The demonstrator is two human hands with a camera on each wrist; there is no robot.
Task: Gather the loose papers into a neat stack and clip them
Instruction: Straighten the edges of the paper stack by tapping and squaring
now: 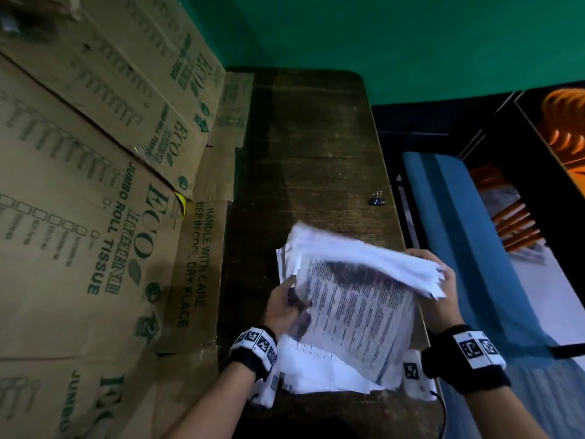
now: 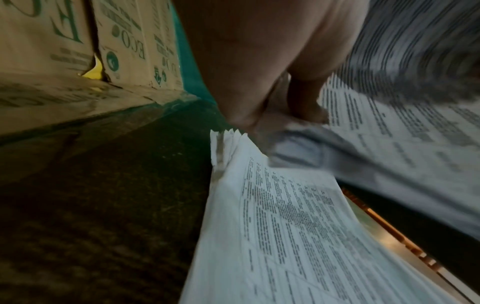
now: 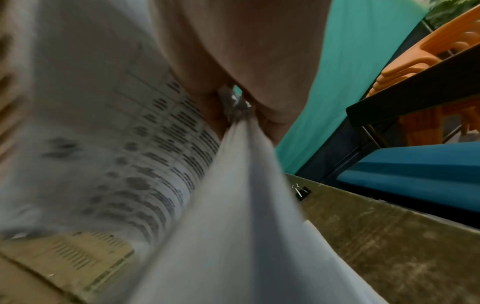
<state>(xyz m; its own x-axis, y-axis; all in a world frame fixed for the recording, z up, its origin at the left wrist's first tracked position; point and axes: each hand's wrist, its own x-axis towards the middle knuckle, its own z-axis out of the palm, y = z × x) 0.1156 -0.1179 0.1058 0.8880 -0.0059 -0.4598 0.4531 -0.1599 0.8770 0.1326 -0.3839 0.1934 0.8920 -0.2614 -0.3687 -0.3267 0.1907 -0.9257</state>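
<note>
A loose bundle of printed white papers [image 1: 357, 299] hangs above the near part of the dark wooden table [image 1: 310, 147], its sheets fanned and bent. My left hand [image 1: 285, 302] grips the bundle's left edge, thumb on the printed page [image 2: 369, 131]. My right hand [image 1: 443, 280] pinches the upper right corner, where the sheets curl over [image 3: 233, 185]. More white sheets [image 1: 316, 365] [image 2: 285, 236] lie on the table under the bundle. A black binder clip [image 1: 377, 198] [image 3: 301, 191] sits alone near the table's right edge, beyond the papers.
Brown cardboard boxes [image 1: 95, 185] printed ECO stand stacked along the table's left side. A green wall [image 1: 411, 42] is behind. To the right, below the table edge, are a blue cushioned bench [image 1: 459, 232] and orange plastic chairs [image 1: 522, 223].
</note>
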